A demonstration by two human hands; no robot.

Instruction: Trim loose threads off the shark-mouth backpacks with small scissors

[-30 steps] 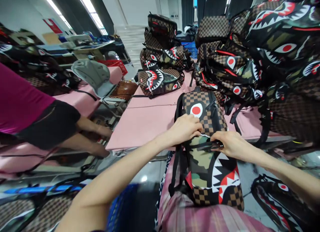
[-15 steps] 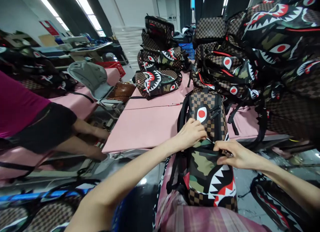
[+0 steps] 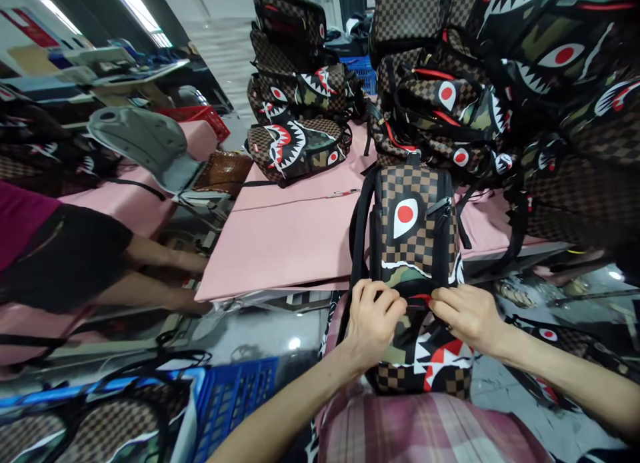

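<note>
You have the backpack propped across the near edge of the pink tabletop, toward that edge's right-hand part; its upper half rises over the tabletop, and its base sits against the plaid cloth on your lap. Its front faces up to you, tilted rather than flat. Both your hands are at the mouth of the lower front pocket: your left hand pinches the fabric at the left end with curled fingers, and your right hand pinches the edge at the other end between thumb and fingers. Between them shows a red strip, so the pocket looks at least partly open, and the handling of this bag seems midway. The strap on the left side hangs loose, and the upper zip puller sticks out at a slant; whether that zip is fully closed you cannot tell from here. What looks unfinished is the pocket mouth under your fingers; the printed panels above and below it appear complete. Other bags are stacked along the tabletop's far edge, one pile near the far left corner and a taller pile to the right; their printed fronts look complete too, but nothing shows which ones are already dealt with.
</note>
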